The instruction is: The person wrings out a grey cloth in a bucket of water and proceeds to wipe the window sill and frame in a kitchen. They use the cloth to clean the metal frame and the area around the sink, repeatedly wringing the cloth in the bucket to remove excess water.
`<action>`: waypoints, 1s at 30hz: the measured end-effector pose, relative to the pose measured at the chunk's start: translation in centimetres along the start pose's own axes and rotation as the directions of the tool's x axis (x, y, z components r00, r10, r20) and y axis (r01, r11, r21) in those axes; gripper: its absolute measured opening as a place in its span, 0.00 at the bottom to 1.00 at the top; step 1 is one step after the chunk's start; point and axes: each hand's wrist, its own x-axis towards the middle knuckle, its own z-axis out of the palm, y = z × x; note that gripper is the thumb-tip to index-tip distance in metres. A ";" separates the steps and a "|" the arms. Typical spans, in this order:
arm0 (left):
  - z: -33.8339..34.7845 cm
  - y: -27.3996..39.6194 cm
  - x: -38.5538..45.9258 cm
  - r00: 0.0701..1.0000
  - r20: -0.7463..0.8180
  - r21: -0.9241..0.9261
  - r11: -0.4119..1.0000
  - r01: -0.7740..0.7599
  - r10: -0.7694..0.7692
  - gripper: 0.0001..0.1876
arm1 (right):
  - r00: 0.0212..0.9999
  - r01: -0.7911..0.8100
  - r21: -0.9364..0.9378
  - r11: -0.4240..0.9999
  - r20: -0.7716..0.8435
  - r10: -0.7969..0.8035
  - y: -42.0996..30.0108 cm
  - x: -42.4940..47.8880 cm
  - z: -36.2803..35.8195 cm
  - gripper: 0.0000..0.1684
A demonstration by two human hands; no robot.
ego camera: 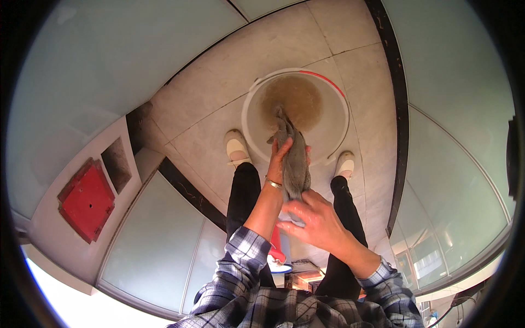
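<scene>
A wet grey cloth point(296, 168) hangs bunched lengthwise between both hands, over the near rim of a white plastic bucket point(251, 123). My left hand point(279, 158) grips the cloth around its middle, with the thumb on top and fingertips showing on the far side. Lower down, nearer my body, my right hand point(313, 215) holds the cloth's near end, its fingers curled around it. The cloth's far end dangles towards the murky brown water point(297, 96) in the bucket; whether it touches the water I cannot tell.
The bucket stands on grey floor tiles point(205, 90) between my two light shoes point(238, 147). Frosted glass panels point(443, 74) with dark base strips rise on both sides. A red square plate point(88, 201) is on the left wall, beside a recess point(117, 164). Something red point(277, 246) lies behind my forearms.
</scene>
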 end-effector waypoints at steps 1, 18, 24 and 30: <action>-0.9 -0.2 0.3 0.997 -0.074 -0.003 1.000 0.021 -0.021 0.23 | 0.998 -0.043 0.036 0.998 -0.037 0.045 0.2 0.3 0.7 0.20; 0.8 0.7 0.3 0.956 -0.146 0.463 0.871 -0.162 0.255 0.24 | 0.730 -0.594 -0.036 0.803 -0.443 0.520 19.3 14.2 4.7 0.16; -1.7 2.5 0.2 0.925 -0.254 0.524 0.845 -0.113 0.281 0.38 | 0.741 -0.427 -0.032 0.904 -0.586 0.329 28.4 16.1 6.7 0.15; -2.9 2.4 -0.8 0.926 -0.333 0.544 0.838 0.032 0.181 0.40 | 0.947 -0.317 -0.526 0.789 -0.134 0.291 31.2 17.0 7.3 0.24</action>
